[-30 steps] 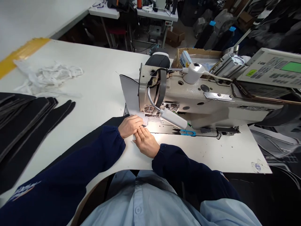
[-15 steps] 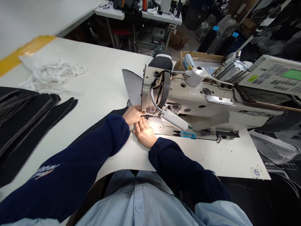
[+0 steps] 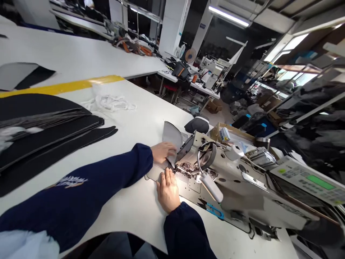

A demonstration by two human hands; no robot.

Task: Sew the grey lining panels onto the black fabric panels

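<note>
— Grey fabric piece [image 3: 172, 138], where does it sit?
— Just left of centre in the frame, curling upward at the head of the sewing machine [image 3: 229, 172], on the white surface [image 3: 126, 122].
— And the left hand [image 3: 162, 151]?
— Its grip is closed on the lower edge of that grey piece, thumb and fingers pinching it.
— The right hand [image 3: 168, 189]?
— Flat, fingers together and stretched toward the presser foot, pressing the material onto the machine bed; it grips nothing.
— Anything else nearby?
— Black cut panels [image 3: 48, 126] stacked at the left, white strips [image 3: 110, 102] bunched above them, blue snips [image 3: 215, 212] low on the bed.
</note>
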